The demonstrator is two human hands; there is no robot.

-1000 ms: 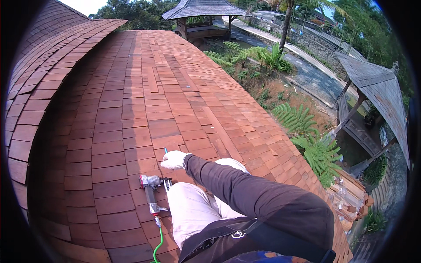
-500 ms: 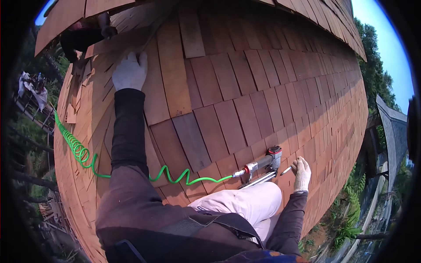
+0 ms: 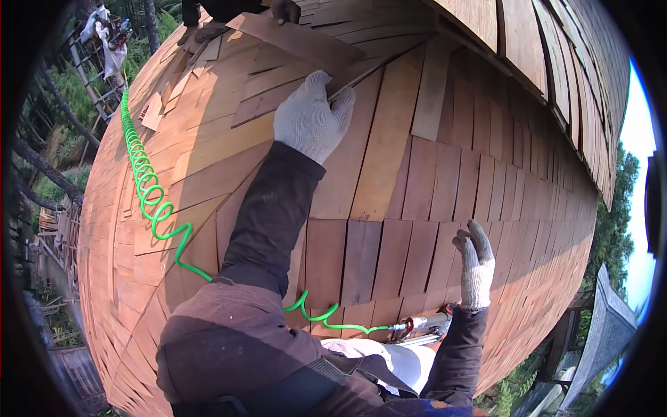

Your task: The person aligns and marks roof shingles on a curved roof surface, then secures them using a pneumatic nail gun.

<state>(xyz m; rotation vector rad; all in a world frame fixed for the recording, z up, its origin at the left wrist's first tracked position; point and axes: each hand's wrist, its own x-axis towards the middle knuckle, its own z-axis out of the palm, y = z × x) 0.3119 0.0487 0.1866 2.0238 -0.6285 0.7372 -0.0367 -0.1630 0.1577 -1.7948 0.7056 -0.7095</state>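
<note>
Curved roof of reddish-brown wooden shingles [image 3: 417, 257] fills frame. Coiled bright-green hose [image 3: 149, 187] runs upper left to lower centre. Long flat brown wooden board [image 3: 299, 40], top centre, co-worker's hand [image 3: 285, 10] at its upper edge. Silver metal nail gun [image 3: 431, 323], lower centre, joined to hose, beside right forearm. White-gloved left hand [image 3: 313, 119], upper centre, near board's lower edge; thumb and fingers parted, grip cannot be told. White-gloved right hand [image 3: 477, 274], right of centre, fingers raised, well apart from left; contents cannot be told.

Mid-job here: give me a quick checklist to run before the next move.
1. Right hand off the nail gun: ok, raised beyond it.
2. Green hose joined to the nail gun: ok, appears connected.
3. Hose free of the left sleeve: cannot tell; the sleeve hides part.
4. Right sleeve clear of the nail gun: cannot tell; they meet in view.
5. Left hand clear of the co-worker's board: cannot tell.
</note>
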